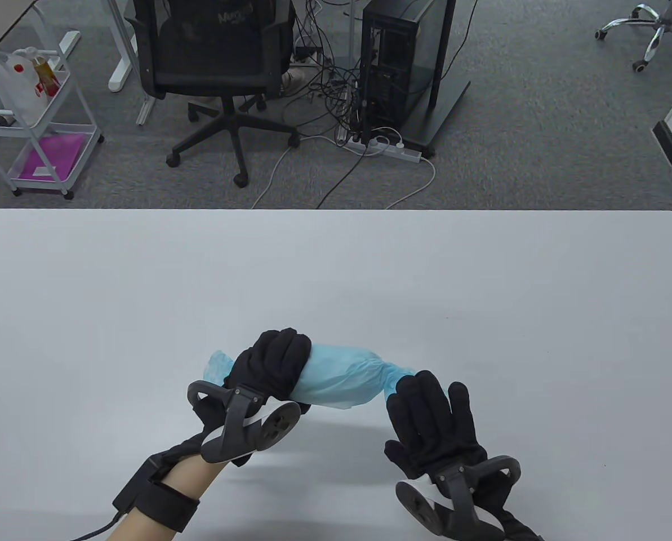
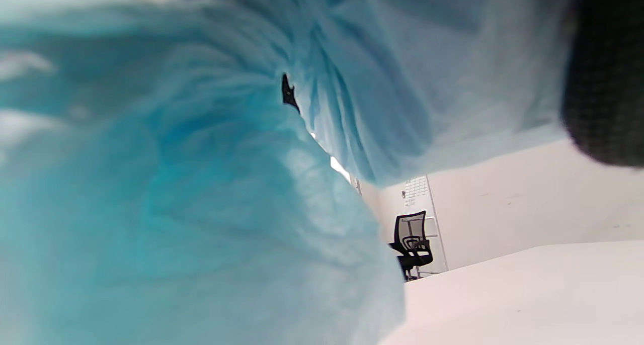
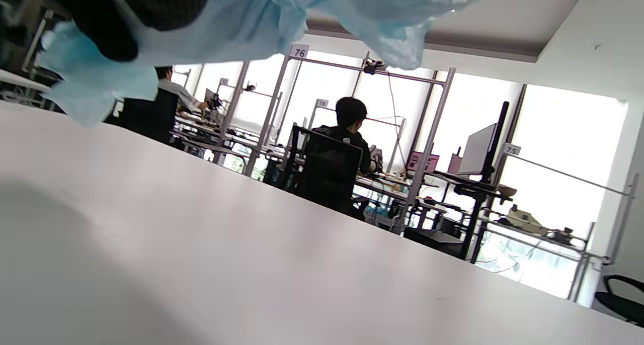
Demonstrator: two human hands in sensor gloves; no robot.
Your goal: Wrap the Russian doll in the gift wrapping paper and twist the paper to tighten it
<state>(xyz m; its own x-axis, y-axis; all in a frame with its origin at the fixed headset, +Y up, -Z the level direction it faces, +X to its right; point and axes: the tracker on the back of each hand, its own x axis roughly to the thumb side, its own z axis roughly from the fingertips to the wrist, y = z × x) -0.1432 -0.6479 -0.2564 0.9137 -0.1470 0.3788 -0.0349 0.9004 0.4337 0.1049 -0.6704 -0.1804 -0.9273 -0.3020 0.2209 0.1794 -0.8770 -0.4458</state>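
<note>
The Russian doll is hidden inside a light blue paper bundle (image 1: 341, 377) that is held lying sideways just above the white table (image 1: 482, 282). My left hand (image 1: 274, 363) curls round the bundle's left part, and a crumpled paper end (image 1: 218, 366) sticks out past it. The bundle's right end narrows to a twisted tail (image 1: 399, 376) that runs under the fingers of my right hand (image 1: 431, 411), which are spread and fairly straight. Blue paper (image 2: 201, 209) fills the left wrist view. In the right wrist view the paper (image 3: 241, 23) hangs overhead with a loose tip (image 3: 397, 38).
Beyond the table's far edge stand a black office chair (image 1: 212, 62), a computer tower (image 1: 392, 67) with cables, and a white cart (image 1: 31, 112). The right wrist view shows a seated person (image 3: 347, 134) at distant desks.
</note>
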